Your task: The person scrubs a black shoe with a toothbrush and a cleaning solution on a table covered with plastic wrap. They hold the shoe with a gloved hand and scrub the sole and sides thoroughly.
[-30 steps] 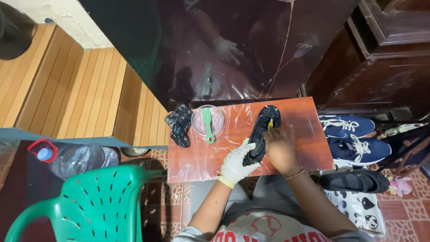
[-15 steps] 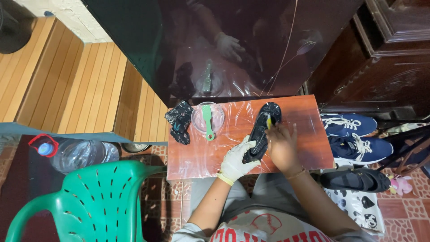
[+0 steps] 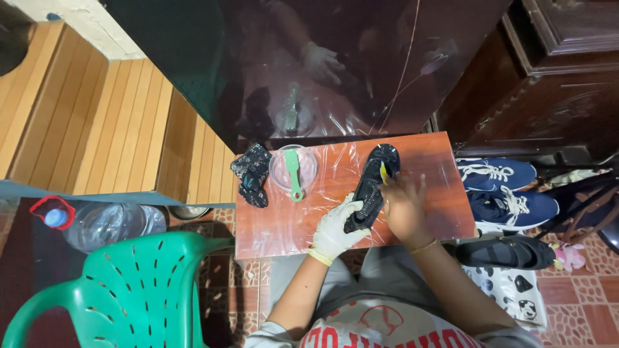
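One black shoe point(image 3: 371, 187), toe away.

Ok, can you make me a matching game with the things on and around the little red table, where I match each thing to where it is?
Things:
1. black shoe sole
2. green plastic brush
3. dark flowery cloth
4. pair of navy blue sneakers with white laces

Places:
A. lying across the clear round bowl
B. on the floor, right of the red wooden table
C. at the table's left edge
D. under the gloved left hand, with the bare right hand beside it

Pairs: 1-D, 2-A, 3-C, 4-B
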